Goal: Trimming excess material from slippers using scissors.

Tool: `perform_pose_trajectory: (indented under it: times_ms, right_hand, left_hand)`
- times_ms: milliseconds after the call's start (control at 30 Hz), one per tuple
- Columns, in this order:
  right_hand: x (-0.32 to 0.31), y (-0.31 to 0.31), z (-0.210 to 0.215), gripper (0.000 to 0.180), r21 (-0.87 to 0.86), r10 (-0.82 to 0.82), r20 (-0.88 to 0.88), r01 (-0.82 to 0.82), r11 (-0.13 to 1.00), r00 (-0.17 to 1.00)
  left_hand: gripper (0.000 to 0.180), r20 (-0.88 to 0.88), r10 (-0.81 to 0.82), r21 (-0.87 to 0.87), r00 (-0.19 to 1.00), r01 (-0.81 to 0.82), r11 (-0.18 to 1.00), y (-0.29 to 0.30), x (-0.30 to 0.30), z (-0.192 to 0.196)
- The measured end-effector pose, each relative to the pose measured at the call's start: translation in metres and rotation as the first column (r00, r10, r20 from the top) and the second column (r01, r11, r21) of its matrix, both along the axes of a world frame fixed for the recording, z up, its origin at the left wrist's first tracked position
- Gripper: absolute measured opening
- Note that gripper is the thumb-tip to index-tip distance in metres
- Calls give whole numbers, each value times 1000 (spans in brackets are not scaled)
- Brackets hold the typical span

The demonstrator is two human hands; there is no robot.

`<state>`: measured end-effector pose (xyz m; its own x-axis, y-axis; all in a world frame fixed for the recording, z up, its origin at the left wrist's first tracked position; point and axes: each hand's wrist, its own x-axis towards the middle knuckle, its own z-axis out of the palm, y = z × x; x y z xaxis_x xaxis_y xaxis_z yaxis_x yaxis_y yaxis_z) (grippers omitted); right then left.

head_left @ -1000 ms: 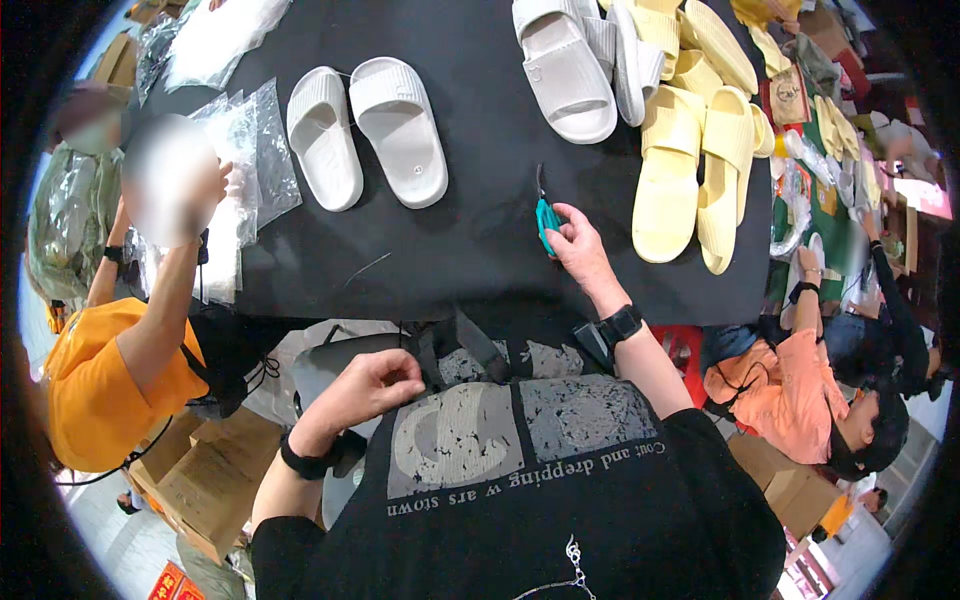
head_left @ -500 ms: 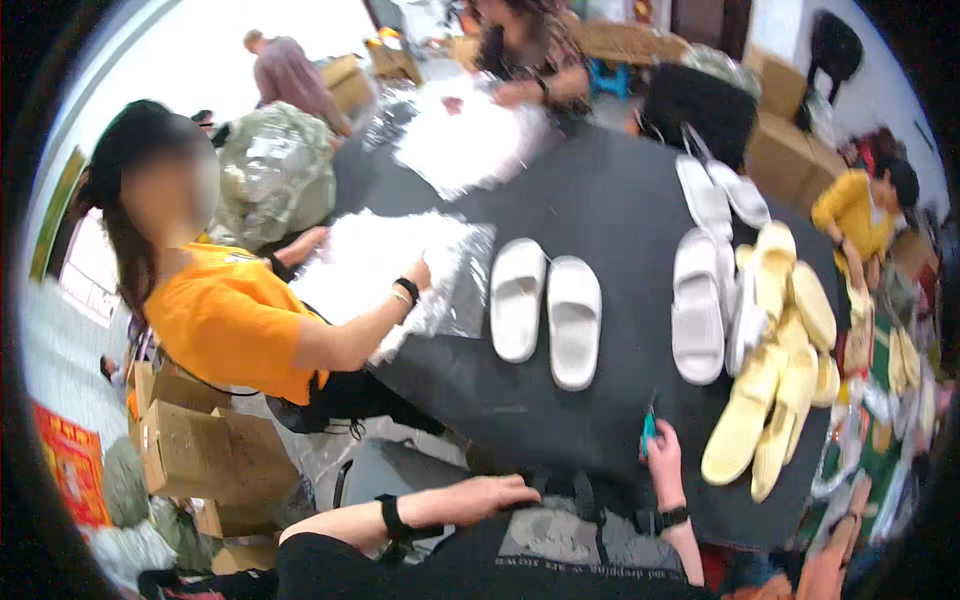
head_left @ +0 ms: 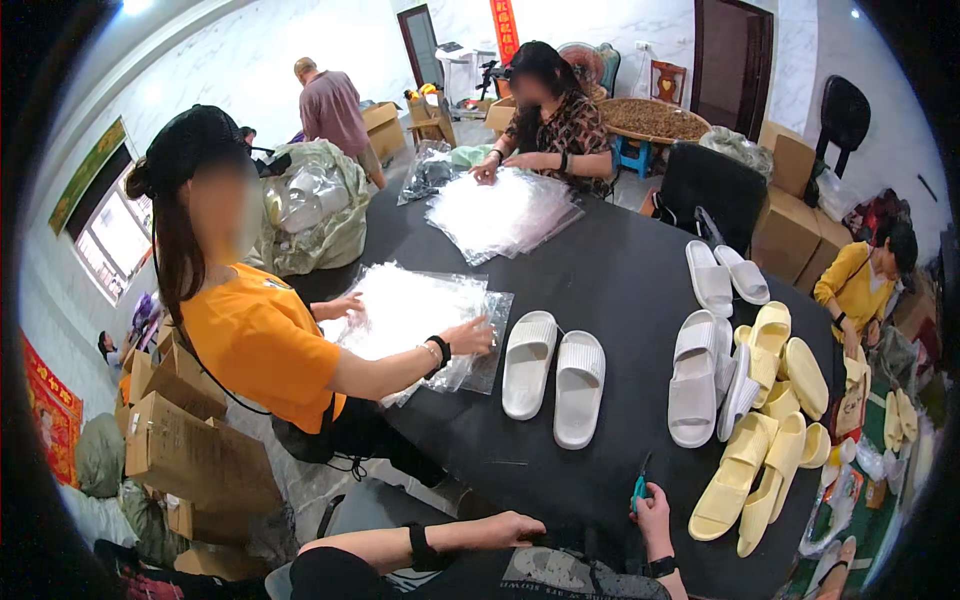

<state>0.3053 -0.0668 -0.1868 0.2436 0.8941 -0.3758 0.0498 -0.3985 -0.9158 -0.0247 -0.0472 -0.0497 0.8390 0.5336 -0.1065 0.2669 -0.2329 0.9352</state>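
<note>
My right hand (head_left: 655,514) is closed around teal-handled scissors (head_left: 639,487) at the near table edge, their dark, narrow tips pointing away from me. Close to my body, my left hand (head_left: 512,529) rests with curled fingers; anything inside them is hidden. A pair of white slippers (head_left: 554,378) lies side by side on the black table (head_left: 620,285), beyond my hands. To the right, more white slippers (head_left: 693,385) lie beside a pile of pale yellow slippers (head_left: 735,475), some overlapping or turned on their sides.
At the left, a person in orange (head_left: 250,335) handles clear plastic bags (head_left: 415,310). Across the table another person (head_left: 560,130) has hands on a second bag stack (head_left: 500,212). Cardboard boxes (head_left: 195,450) stand at left; a black chair (head_left: 710,190) stands behind the table.
The view has tilted up, so the table items sit lower in the picture. My right hand still holds the scissors. My left hand's fingers look more curled. The person in orange has shifted their hands over the bags.
</note>
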Motion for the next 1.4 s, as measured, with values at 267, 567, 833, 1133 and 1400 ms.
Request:
perform_pose_trajectory:
  times_ms: [267, 567, 833, 1133, 1400]
  right_hand:
    - [0, -4, -2, 46, -16, -22, -40, 22, 1000, 999]
    - [-4, -4, 15, 45, -76, -43, -52, 39, 996, 998]
    - [-5, 0, 17, 46, -63, -60, -122, 53, 997, 991]
    - [-5, -1, 17, 45, -90, -25, -37, 22, 996, 999]
    - [-10, -3, 35, 46, -73, -51, -46, 47, 996, 998]
  left_hand:
    - [39, -65, -218, -365, 974, 180, 913, 28, -4, 16]
    - [32, -218, 207, -112, 954, -235, 966, 85, 5, 41]
    - [29, -133, 533, 92, 836, -525, 846, 133, 16, -20]
    - [37, -44, 785, 436, 618, -695, 571, 185, 25, -78]
    - [51, -143, 842, 570, 521, -652, 500, 220, 40, -92]
